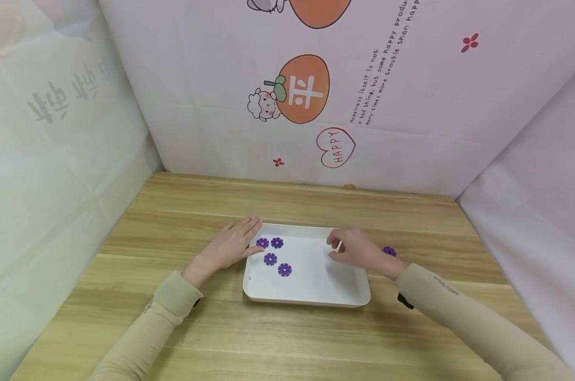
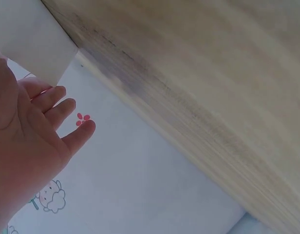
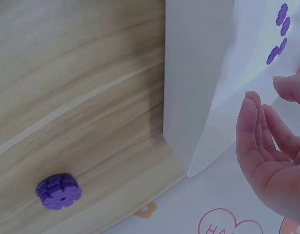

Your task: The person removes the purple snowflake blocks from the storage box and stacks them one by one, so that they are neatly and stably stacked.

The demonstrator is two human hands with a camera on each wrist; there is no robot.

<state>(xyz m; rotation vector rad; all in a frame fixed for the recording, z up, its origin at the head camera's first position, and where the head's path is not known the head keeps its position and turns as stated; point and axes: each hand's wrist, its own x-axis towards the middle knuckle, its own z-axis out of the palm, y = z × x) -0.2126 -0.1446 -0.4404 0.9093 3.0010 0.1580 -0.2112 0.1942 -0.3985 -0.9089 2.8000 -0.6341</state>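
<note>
A shallow white tray (image 1: pixel 311 302) lies on the wooden table. Toward its left side are several purple notched discs (image 1: pixel 285 270), flat on the tray floor. My left hand (image 1: pixel 230 246) rests at the tray's back left corner, fingers extended along the rim and thumb over the inside. Over the right part of the tray hovers my right hand (image 1: pixel 356 248). Its fingers are loosely bent, and in the right wrist view the thumb stands apart from the fingers with nothing between. Outside the tray on the right, partly behind the right wrist, sits a small stack of purple discs (image 3: pixel 59 191).
The wooden table (image 1: pixel 173 328) stretches out around the tray. White printed cloth (image 1: pixel 211 121) hangs behind the table, with more cloth at the left side (image 1: pixel 54 185) and right side (image 1: pixel 540 174).
</note>
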